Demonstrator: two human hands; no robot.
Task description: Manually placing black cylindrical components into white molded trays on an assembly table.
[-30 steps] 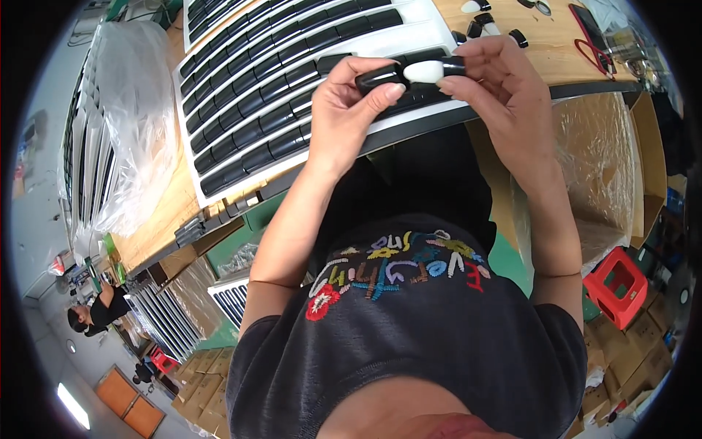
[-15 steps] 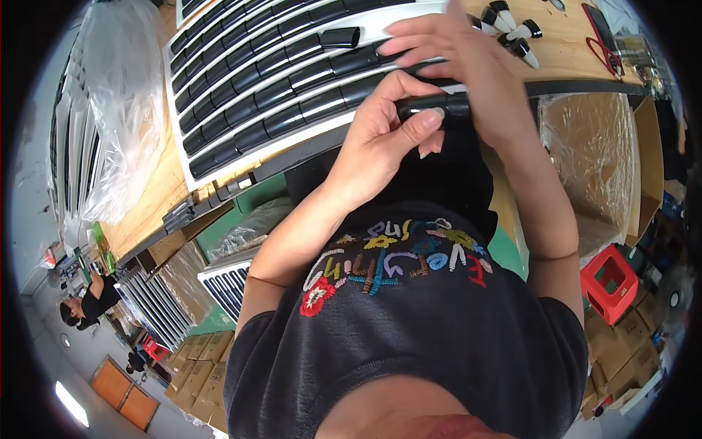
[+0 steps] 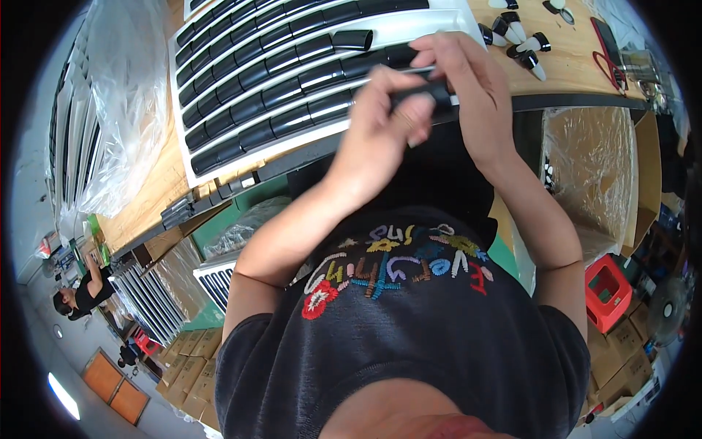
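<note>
A glossy black tube (image 3: 437, 94) is in my left hand (image 3: 380, 132), which is blurred, with thumb and fingers closed around it. The tube lies sideways near the front edge of the table. At its right end is my right hand (image 3: 475, 95), fingers stretched out to the left, palm facing the tube; whether it presses on the end I cannot tell. Just beyond both hands, a white tray (image 3: 450, 25) holds rows of similar black tubes (image 3: 300, 80). One loose tube (image 3: 352, 39) sits tilted at the end of a row.
Several small white pieces with black caps (image 3: 512, 29) lie right of the tray. Farther right are red-handled scissors (image 3: 607, 69). Clear plastic sheeting (image 3: 124, 110) covers stacked trays at left. A plastic-lined carton (image 3: 589, 161) and red stool (image 3: 608, 293) stand at right. A person (image 3: 91, 289) works far left.
My left hand has shifted slightly up with the tube, and is more blurred. My right hand has moved back, its fingers now lower and closer to the tube's end.
</note>
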